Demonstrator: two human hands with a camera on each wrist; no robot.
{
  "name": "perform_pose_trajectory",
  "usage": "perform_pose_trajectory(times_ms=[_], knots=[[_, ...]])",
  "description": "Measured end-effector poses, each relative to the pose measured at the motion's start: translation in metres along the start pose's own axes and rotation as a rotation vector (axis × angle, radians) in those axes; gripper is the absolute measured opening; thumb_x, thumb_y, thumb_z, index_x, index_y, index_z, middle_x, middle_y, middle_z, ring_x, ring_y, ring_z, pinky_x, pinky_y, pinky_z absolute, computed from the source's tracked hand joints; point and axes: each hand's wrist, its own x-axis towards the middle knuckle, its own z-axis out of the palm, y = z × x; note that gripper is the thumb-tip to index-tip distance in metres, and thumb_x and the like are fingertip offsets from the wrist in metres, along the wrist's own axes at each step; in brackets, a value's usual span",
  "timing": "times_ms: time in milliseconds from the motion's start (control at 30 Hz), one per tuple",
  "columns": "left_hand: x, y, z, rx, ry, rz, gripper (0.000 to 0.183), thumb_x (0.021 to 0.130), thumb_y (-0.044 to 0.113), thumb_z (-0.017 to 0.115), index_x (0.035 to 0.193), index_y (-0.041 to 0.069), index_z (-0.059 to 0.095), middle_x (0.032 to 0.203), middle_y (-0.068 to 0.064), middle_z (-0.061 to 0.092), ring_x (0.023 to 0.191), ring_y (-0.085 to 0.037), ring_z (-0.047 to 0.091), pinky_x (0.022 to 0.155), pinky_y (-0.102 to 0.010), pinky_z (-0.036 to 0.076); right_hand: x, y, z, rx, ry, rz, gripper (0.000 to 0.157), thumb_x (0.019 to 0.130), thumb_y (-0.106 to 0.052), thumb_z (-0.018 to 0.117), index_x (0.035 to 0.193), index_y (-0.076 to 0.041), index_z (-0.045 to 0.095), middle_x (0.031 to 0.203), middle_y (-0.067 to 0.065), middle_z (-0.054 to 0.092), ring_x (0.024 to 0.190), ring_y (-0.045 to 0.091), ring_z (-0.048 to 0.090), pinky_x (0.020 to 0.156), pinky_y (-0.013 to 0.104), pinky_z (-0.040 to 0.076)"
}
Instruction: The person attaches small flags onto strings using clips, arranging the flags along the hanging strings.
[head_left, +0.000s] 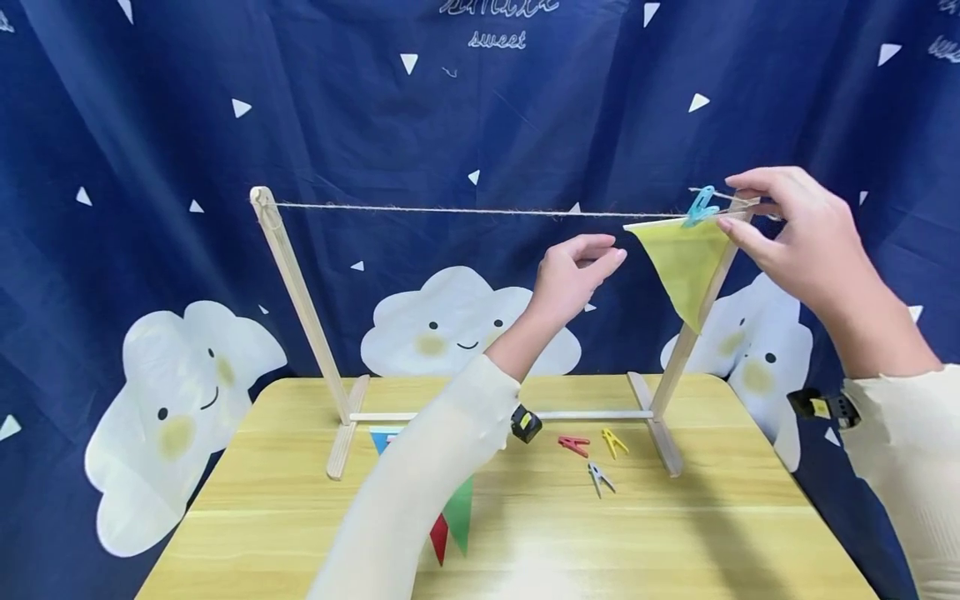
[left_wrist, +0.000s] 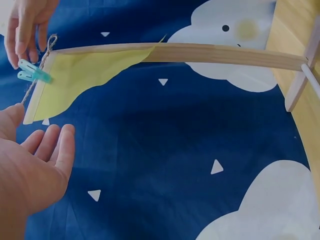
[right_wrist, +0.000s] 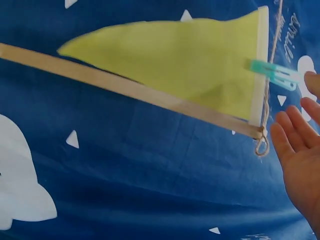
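Observation:
A yellow triangular flag [head_left: 678, 258] hangs from the twine [head_left: 450, 209] close to the right wooden post, its white top edge along the twine. One light-blue clothespin [head_left: 701, 207] clips it to the twine. My right hand [head_left: 798, 225] is just right of the clothespin, thumb and fingers spread apart; whether a fingertip still touches it cannot be told. My left hand [head_left: 573, 275] hovers below the twine, left of the flag, with nothing in its loosely bent fingers. In the left wrist view, the flag [left_wrist: 75, 82] and clothespin [left_wrist: 35, 71] lie between both hands.
A wooden frame with a left post [head_left: 300, 300] and right post [head_left: 682, 358] stands on the table [head_left: 637, 542]. Red [head_left: 573, 446], yellow [head_left: 614, 442] and grey [head_left: 599, 479] clothespins lie there. Green [head_left: 459, 512], red [head_left: 439, 537] and blue [head_left: 380, 438] flags are partly behind my left sleeve.

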Motion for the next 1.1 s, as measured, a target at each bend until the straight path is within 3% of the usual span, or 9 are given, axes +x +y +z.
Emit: perform_pose_trajectory(times_ms=[100,167,300,433,733,967,1100], knots=[[-0.006,-0.004,-0.008,-0.001,-0.001,0.02,0.035,0.097,0.03,0.074,0.129,0.016,0.071,0.117,0.001,0.076,0.106,-0.011,0.071,0.086,-0.016,0.055,-0.009,0.0,0.008,0.049,0.064,-0.031,0.048,0.094,-0.009,0.075,0.141,-0.009,0.061,0.135,0.016,0.062,0.11,-0.021,0.043,0.099,-0.002,0.034],[-0.009,-0.007,-0.011,-0.018,0.004,0.04,0.035,0.096,0.027,0.074,0.129,0.014,0.071,0.117,-0.001,0.077,0.108,-0.015,0.072,0.088,-0.017,0.055,-0.015,0.0,0.01,0.076,0.087,-0.045,0.05,0.092,-0.004,0.076,0.14,-0.006,0.061,0.137,0.017,0.061,0.112,-0.024,0.039,0.1,-0.001,0.035],[-0.016,-0.015,-0.016,-0.059,0.011,0.073,0.036,0.096,0.024,0.076,0.129,0.01,0.071,0.118,-0.005,0.077,0.108,-0.02,0.073,0.09,-0.019,0.056,-0.027,0.0,0.016,0.105,0.106,-0.061,0.052,0.089,0.002,0.077,0.137,-0.004,0.062,0.138,0.017,0.061,0.12,-0.022,0.04,0.102,0.0,0.035],[-0.022,-0.021,-0.023,-0.072,-0.004,0.077,0.038,0.096,0.024,0.075,0.131,0.011,0.07,0.121,-0.005,0.076,0.109,-0.016,0.072,0.093,-0.021,0.056,-0.038,-0.002,0.022,0.138,0.119,-0.069,0.055,0.085,0.008,0.079,0.137,-0.004,0.063,0.136,0.018,0.062,0.125,-0.02,0.042,0.102,0.001,0.036],[-0.039,-0.027,-0.043,-0.01,-0.047,0.059,0.039,0.098,0.026,0.073,0.135,0.013,0.067,0.129,-0.003,0.073,0.113,-0.017,0.071,0.095,-0.025,0.057,-0.065,-0.003,0.042,0.195,0.133,-0.047,0.058,0.08,0.011,0.081,0.135,-0.001,0.064,0.13,0.018,0.064,0.118,-0.019,0.046,0.101,0.0,0.037],[-0.057,-0.031,-0.06,-0.017,-0.07,0.034,0.039,0.098,0.023,0.072,0.135,0.014,0.067,0.129,-0.005,0.072,0.117,-0.021,0.07,0.099,-0.029,0.057,-0.084,-0.005,0.064,0.298,0.147,-0.043,0.06,0.075,0.02,0.08,0.13,0.003,0.065,0.127,0.014,0.066,0.119,-0.014,0.05,0.1,0.002,0.04],[-0.068,-0.036,-0.069,-0.007,-0.069,0.024,0.039,0.098,0.024,0.073,0.135,0.015,0.067,0.129,-0.005,0.072,0.117,-0.021,0.07,0.099,-0.03,0.057,-0.095,-0.007,0.076,0.333,0.143,-0.035,0.057,0.076,0.02,0.078,0.129,0.004,0.065,0.125,0.018,0.066,0.119,-0.013,0.052,0.099,0.003,0.042]])
